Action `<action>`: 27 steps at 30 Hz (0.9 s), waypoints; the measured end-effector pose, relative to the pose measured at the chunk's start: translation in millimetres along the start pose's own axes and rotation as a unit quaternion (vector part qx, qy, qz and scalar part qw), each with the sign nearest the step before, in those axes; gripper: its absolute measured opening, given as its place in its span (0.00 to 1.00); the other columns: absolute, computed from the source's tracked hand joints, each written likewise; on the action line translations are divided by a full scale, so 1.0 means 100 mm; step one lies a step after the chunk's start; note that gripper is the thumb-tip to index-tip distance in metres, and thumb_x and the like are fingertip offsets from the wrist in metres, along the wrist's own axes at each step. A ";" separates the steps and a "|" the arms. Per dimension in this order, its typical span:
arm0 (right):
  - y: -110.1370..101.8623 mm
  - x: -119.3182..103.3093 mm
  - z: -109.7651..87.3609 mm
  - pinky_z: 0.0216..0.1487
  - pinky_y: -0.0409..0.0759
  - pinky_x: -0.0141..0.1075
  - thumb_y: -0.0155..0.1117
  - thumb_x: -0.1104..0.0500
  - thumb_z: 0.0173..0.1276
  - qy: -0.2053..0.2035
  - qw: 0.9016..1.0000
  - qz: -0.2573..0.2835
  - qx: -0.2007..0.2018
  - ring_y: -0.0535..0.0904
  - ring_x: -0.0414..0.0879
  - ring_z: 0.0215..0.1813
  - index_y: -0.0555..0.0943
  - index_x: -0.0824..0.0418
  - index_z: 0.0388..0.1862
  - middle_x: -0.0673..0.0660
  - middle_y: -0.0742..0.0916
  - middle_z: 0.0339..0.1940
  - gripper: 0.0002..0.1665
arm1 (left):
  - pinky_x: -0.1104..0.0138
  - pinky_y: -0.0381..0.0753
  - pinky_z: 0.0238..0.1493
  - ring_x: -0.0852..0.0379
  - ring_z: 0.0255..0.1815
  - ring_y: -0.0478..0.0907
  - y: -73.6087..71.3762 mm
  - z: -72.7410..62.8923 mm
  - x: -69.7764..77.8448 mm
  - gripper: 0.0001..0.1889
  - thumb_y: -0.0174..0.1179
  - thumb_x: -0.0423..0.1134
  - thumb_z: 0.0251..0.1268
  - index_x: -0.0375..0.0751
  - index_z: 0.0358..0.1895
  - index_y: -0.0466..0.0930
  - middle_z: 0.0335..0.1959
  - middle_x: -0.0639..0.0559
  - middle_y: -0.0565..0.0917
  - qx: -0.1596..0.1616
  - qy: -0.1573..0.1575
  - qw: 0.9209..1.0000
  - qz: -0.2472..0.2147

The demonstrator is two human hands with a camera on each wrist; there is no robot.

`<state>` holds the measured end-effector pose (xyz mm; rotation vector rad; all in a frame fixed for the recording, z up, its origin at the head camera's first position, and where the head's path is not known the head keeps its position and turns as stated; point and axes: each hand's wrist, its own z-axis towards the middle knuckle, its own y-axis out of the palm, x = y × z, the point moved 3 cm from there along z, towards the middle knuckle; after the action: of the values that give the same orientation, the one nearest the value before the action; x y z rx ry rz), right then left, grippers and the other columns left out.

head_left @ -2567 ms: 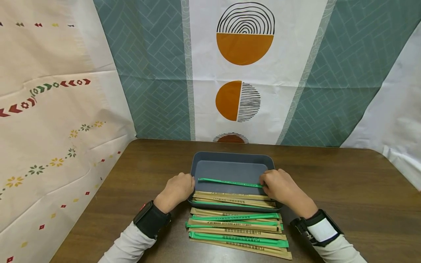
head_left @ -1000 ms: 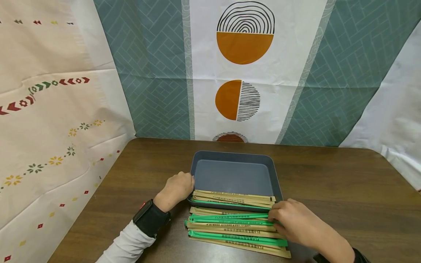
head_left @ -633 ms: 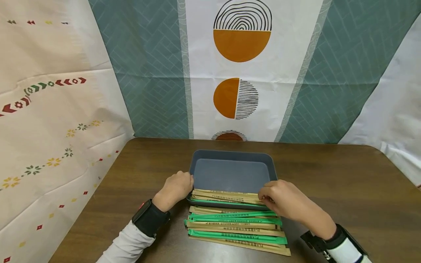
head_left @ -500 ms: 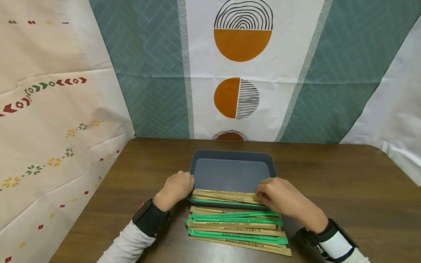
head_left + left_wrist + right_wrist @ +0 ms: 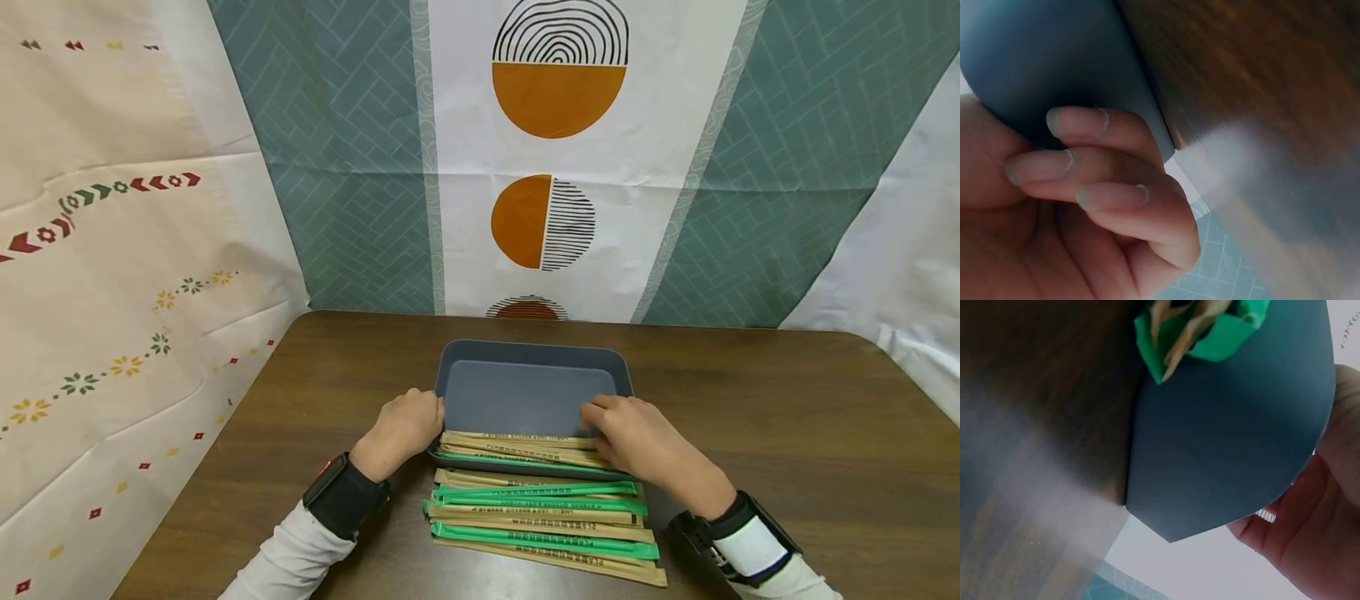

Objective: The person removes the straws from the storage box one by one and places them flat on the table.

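Note:
A dark grey tray (image 5: 534, 392) lies on the table with several tan wrapped straws (image 5: 517, 446) and a green one along its near side. My left hand (image 5: 405, 425) grips the tray's left rim; in the left wrist view its fingers (image 5: 1116, 206) curl at the tray wall. My right hand (image 5: 637, 437) reaches over the right rim, bent fingertips at the right ends of the straws in the tray. In the right wrist view the tray wall hides those fingertips, and I cannot tell whether they pinch a straw. Several green wrapped straws (image 5: 555, 540) and tan ones lie in front of the tray.
The brown wooden table (image 5: 787, 433) extends to both sides. Behind it hangs a patterned cloth (image 5: 360, 167), and a cream printed cloth (image 5: 135, 333) covers the left side. Both wrists wear black straps (image 5: 348, 497).
My right hand has moved a green straw from the tray onto the pile in front, then come back over the tray's right end. My left hand has stayed on the rim.

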<state>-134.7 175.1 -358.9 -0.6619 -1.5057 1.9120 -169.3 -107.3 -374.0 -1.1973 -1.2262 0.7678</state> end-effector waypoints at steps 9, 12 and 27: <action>0.01 0.00 0.03 0.21 0.66 0.30 0.71 0.68 0.57 -0.002 1.000 -0.019 -0.002 0.68 0.37 0.21 0.75 0.55 0.20 0.48 0.74 0.20 0.15 | 0.68 0.62 0.15 0.56 0.12 0.67 0.00 -0.01 -0.01 0.23 0.47 0.37 0.76 0.42 0.16 0.71 0.12 0.50 0.64 0.002 -0.003 1.000 -0.001; 0.00 0.00 0.02 0.21 0.64 0.30 0.71 0.68 0.57 -0.004 1.000 -0.019 -0.002 0.65 0.36 0.20 0.74 0.54 0.20 0.47 0.73 0.20 0.16 | 0.68 0.62 0.15 0.56 0.12 0.67 0.00 -0.01 -0.01 0.23 0.47 0.36 0.76 0.42 0.16 0.71 0.12 0.49 0.64 0.003 -0.001 1.000 -0.003; -0.34 -0.12 -0.13 0.25 0.67 0.32 0.74 0.68 0.52 -0.012 0.998 -0.050 0.041 0.69 0.36 0.22 0.77 0.53 0.22 0.46 0.77 0.21 0.14 | 0.69 0.58 0.14 0.57 0.11 0.63 0.00 -0.02 0.00 0.23 0.48 0.36 0.76 0.43 0.14 0.69 0.11 0.51 0.61 0.012 0.010 1.000 0.000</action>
<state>-112.4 180.8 -328.5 -0.5183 -1.4390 1.9016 -167.9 -108.1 -373.6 -1.1826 -1.1978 0.7681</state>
